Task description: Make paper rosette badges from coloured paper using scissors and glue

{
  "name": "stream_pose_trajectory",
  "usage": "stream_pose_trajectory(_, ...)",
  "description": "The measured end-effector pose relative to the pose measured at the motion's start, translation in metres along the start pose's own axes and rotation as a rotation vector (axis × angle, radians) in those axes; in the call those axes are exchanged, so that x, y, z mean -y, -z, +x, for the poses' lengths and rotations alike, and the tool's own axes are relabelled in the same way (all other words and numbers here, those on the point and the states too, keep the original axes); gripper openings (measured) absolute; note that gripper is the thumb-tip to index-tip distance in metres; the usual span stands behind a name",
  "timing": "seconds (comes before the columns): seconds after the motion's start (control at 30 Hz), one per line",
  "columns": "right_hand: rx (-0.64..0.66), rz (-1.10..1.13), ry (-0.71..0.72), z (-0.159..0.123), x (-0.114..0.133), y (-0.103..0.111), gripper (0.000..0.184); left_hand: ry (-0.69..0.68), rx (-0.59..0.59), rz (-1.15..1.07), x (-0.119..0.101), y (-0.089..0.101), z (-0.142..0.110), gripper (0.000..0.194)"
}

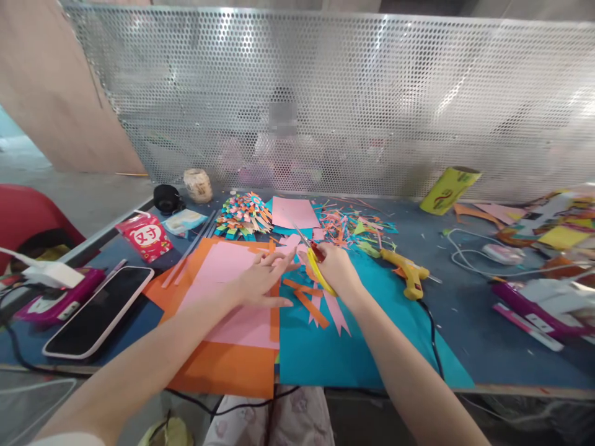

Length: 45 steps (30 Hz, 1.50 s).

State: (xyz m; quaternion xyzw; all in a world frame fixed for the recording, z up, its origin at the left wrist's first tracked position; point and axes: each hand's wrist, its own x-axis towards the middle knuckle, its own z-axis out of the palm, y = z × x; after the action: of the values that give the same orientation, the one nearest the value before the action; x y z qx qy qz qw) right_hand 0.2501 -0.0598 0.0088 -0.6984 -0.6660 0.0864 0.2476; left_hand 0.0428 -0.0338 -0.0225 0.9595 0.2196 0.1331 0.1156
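Note:
My right hand (337,265) is closed around a pair of scissors (320,271) with yellow and red handles, its blades pointing up and to the left. My left hand (260,277) lies with fingers spread over the edge of a pink paper sheet (218,279), close to the scissors. Just beyond both hands are small pink paper pieces (292,241), partly hidden by the fingers. Below the scissors, orange strips (310,306) and pink strips with notched ends (335,313) rest on a blue sheet (325,362). Orange paper (232,368) lies under the pink sheet.
A yellow glue gun (409,272) with a black cord lies right of my right hand. Paper scraps (357,223), a fringed paper bundle (244,217) and a pink pad (295,212) are behind. A phone (100,313) and power strips (534,310) flank the work area.

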Motion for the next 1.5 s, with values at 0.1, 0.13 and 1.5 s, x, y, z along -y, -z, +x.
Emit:
stream_pose_trajectory(0.1, 0.003, 0.008, -0.016, 0.000, 0.001, 0.003, 0.027, -0.073, 0.046, 0.022, 0.005, -0.008, 0.005, 0.102)
stream_pose_trajectory(0.13, 0.007, 0.007, -0.021, 0.000, 0.001, 0.003, 0.026, -0.076, 0.052, 0.023, 0.006, -0.009, 0.006, 0.101)
stream_pose_trajectory(1.5, 0.048, -0.035, -0.113, 0.003, -0.002, 0.008, 0.036, -0.381, -0.032, -0.021, -0.010, -0.004, -0.020, 0.104)
